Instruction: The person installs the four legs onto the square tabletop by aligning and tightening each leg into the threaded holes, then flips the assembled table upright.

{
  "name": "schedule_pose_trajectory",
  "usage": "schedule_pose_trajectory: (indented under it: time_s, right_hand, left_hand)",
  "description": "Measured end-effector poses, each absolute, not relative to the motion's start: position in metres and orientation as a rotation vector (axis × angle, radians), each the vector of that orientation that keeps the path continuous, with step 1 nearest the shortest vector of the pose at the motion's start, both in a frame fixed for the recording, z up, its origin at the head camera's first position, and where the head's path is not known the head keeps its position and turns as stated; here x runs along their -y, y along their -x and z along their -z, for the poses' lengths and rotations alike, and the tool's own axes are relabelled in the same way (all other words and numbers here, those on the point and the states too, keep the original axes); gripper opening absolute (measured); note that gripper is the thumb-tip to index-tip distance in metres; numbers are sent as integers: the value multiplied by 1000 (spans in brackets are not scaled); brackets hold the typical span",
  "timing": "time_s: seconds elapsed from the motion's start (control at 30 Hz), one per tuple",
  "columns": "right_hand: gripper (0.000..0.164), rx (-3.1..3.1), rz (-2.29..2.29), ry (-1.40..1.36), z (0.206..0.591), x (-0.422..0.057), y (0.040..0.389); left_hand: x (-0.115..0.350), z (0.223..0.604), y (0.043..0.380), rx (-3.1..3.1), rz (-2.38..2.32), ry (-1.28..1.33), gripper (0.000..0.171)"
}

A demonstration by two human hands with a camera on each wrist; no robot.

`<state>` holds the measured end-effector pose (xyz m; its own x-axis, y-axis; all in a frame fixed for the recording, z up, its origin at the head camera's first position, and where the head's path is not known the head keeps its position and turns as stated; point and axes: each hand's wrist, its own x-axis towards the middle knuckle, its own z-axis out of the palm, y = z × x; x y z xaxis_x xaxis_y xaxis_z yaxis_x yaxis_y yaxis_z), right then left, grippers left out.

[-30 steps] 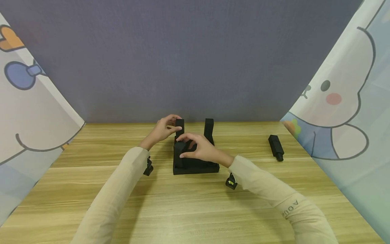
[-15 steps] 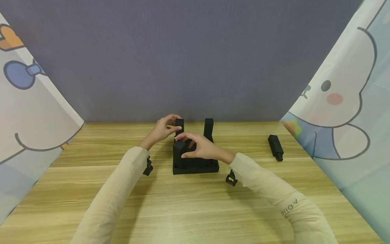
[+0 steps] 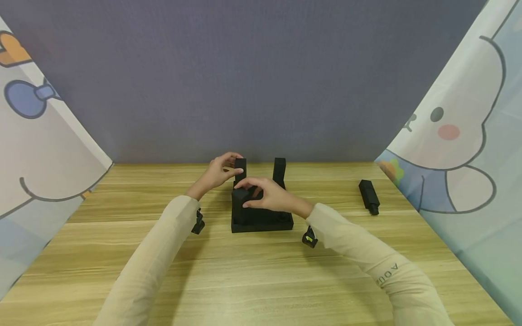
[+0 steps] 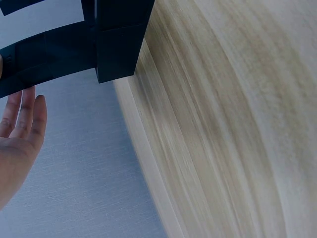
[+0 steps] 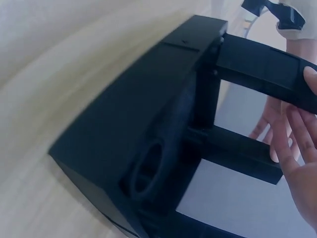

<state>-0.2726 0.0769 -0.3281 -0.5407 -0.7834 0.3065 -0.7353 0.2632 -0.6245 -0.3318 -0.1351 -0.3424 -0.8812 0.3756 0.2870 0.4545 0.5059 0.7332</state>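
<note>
A black square base (image 3: 263, 227) lies on the table with upright black posts at several corners. My left hand (image 3: 218, 172) pinches the back-left post (image 3: 241, 165) near its top, thumb in front and fingers behind. Close in front of it, my right hand (image 3: 274, 197) holds the upper part of the front-left post (image 3: 239, 210) between thumb and fingers. The back-right post (image 3: 279, 170) stands untouched. In the right wrist view, a round hole (image 5: 147, 169) shows in the base's near corner, and the right thumb (image 5: 310, 78) lies on the front-left post.
A loose black post (image 3: 369, 194) with a narrower round end lies on the wooden table (image 3: 261, 280) at the right. A grey panel (image 3: 244, 81) rises behind the table, and printed cartoon cloths (image 3: 461, 108) hang at both sides. Small black devices are worn under both wrists.
My right thumb has shifted slightly to the right on the front-left post, whose top has turned a little. The left hand stays on the back-left post.
</note>
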Motion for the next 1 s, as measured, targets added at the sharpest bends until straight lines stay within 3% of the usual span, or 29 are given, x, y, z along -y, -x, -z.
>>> schedule_pose_trajectory:
  time_s: [1.0]
  right_hand:
    - [46, -2480, 1075, 1495, 324, -78, 271]
  left_hand:
    - [135, 342, 332, 2647, 1342, 730, 37]
